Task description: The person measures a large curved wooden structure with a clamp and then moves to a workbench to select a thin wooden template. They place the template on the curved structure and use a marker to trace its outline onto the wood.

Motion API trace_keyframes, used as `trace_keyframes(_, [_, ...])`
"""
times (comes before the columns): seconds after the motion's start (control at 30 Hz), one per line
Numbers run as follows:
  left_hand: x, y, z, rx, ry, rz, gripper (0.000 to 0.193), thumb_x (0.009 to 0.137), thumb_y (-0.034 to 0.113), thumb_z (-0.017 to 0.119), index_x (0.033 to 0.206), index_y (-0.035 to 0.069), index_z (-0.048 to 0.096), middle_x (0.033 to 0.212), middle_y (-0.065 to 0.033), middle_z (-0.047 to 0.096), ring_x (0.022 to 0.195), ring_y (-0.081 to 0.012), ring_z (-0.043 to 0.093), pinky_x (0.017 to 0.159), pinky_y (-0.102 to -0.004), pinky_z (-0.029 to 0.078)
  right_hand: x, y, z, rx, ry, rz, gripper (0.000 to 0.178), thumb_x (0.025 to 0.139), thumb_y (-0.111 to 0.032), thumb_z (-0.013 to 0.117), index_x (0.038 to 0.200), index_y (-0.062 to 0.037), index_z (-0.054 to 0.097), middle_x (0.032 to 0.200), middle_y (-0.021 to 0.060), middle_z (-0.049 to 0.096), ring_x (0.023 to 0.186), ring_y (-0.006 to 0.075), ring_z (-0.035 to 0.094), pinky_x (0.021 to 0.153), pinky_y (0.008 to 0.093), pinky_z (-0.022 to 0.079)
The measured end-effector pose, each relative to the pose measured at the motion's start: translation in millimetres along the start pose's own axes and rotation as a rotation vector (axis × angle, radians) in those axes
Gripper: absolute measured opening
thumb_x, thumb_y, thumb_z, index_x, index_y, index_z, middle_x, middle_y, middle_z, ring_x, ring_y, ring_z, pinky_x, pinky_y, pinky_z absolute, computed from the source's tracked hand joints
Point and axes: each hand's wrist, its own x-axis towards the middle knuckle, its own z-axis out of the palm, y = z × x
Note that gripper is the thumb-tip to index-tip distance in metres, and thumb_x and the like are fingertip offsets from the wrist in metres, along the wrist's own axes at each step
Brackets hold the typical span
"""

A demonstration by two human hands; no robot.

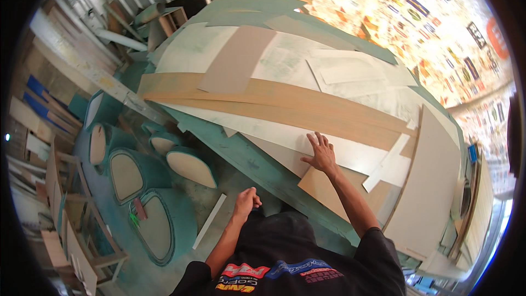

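My right hand (322, 154) is open, fingers spread, over a long white strip of board (285, 136) on the broad table. Whether its palm presses on the board is hard to tell. Beside that hand lie a tan wood-coloured sheet (329, 191) and a greyish sheet (279, 152). My left hand (247, 201) is closed in a fist in front of my body, short of the table's green edge (219, 143). What the fist holds, if anything, is hidden. Long brown strips (274, 111) run across the table beyond the right hand.
A narrow white strip (388, 163) and a large grey-brown panel (430, 170) lie on the table's right. Another grey-brown panel (238, 57) lies farther back. Several green rounded pieces with beige faces, including one seat-like piece (127, 174), stand on the floor left, near a wooden frame (90, 216).
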Motion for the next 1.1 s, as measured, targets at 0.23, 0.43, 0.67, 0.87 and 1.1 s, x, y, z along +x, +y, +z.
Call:
trace_keyframes(0.23, [-0.9, -13.7, -32.7, 0.093, 0.085, -0.005, 0.036, 0.1, 0.031, 0.054, 0.076, 0.003, 0.058, 0.069, -0.0048, 0.063, 0.061, -0.0118, 0.06, 0.057, -0.0273, 0.048, 46.5, 41.3, 31.8, 0.013, 0.0, -0.167, 0.053, 0.084, -0.039, 0.072, 0.125, -0.007, 0.061, 0.129, 0.0136, 0.056, 0.123, 0.0323, 0.05, 0.099, 0.0455, 0.046])
trace_keyframes(0.43, [-2.9, -36.7, -76.5, 0.041, 0.23, -0.017, 0.035, 0.1, 0.03, 0.054, 0.077, 0.003, 0.058, 0.069, -0.0052, 0.063, 0.06, -0.0116, 0.06, 0.056, -0.0274, 0.048, 49.8, -8.1, -1.0, -0.159, -0.081, -0.237, 0.078, 0.072, -0.054, 0.078, 0.132, -0.0093, 0.054, 0.134, 0.0158, 0.051, 0.126, 0.0328, 0.046, 0.101, 0.0469, 0.04])
trace_keyframes(0.67, [0.0, -45.4, -98.0, 0.033, 0.322, -0.035, 0.033, 0.097, 0.027, 0.056, 0.077, 0.002, 0.058, 0.068, -0.0061, 0.064, 0.059, -0.0125, 0.061, 0.056, -0.0283, 0.048, 61.7, -35.3, 35.4, -0.164, 0.015, -0.229, 0.084, 0.075, -0.053, 0.076, 0.142, -0.0113, 0.047, 0.148, 0.0159, 0.038, 0.137, 0.0352, 0.034, 0.105, 0.0521, 0.035])
trace_keyframes(0.87, [-7.8, -48.9, -102.1, 0.061, 0.375, -0.046, 0.032, 0.097, 0.027, 0.056, 0.076, 0.002, 0.058, 0.068, -0.0067, 0.064, 0.06, -0.0134, 0.062, 0.056, -0.0283, 0.048, 77.2, -35.9, 59.6, -0.173, -0.058, -0.219, 0.077, 0.084, -0.051, 0.069, 0.146, -0.0122, 0.043, 0.153, 0.0173, 0.032, 0.142, 0.0397, 0.028, 0.11, 0.0554, 0.031])
trace_keyframes(1.1, [-14.7, -68.7, -102.9, -0.064, 0.303, -0.147, 0.031, 0.097, 0.027, 0.055, 0.078, 0.004, 0.058, 0.069, -0.0054, 0.063, 0.062, -0.0137, 0.062, 0.056, -0.028, 0.049, 57.4, -75.1, 36.8, -0.187, -0.204, -0.141, 0.104, 0.069, -0.062, 0.076, 0.152, -0.0164, 0.032, 0.16, 0.0199, 0.017, 0.146, 0.0477, 0.014, 0.109, 0.0651, 0.026])
